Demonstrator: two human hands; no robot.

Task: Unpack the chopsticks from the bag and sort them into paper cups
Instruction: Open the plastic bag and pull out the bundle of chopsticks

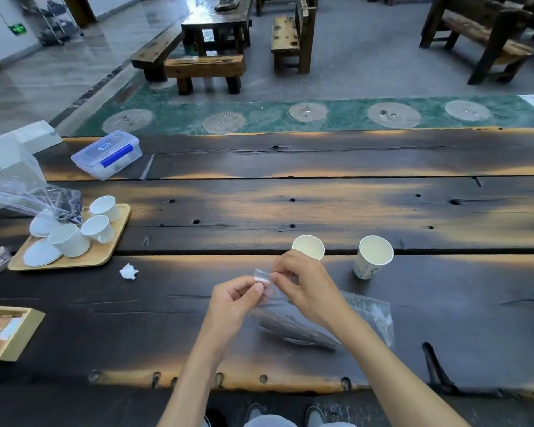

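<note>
A clear plastic bag (364,312) lies on the dark wooden table (290,204), with dark chopsticks (293,329) showing through it. My left hand (238,300) and my right hand (305,282) both pinch the bag's top edge, close together, just above the table. Two white paper cups stand upright behind my hands: one (309,246) partly hidden by my right hand, the other (373,257) further right. Both look empty.
A wooden tray (111,241) with white cups and saucers sits at the left, a crumpled white scrap (128,271) beside it. A clear lidded box (107,154) stands far left, and a wooden compartment box (7,332) at the near left edge.
</note>
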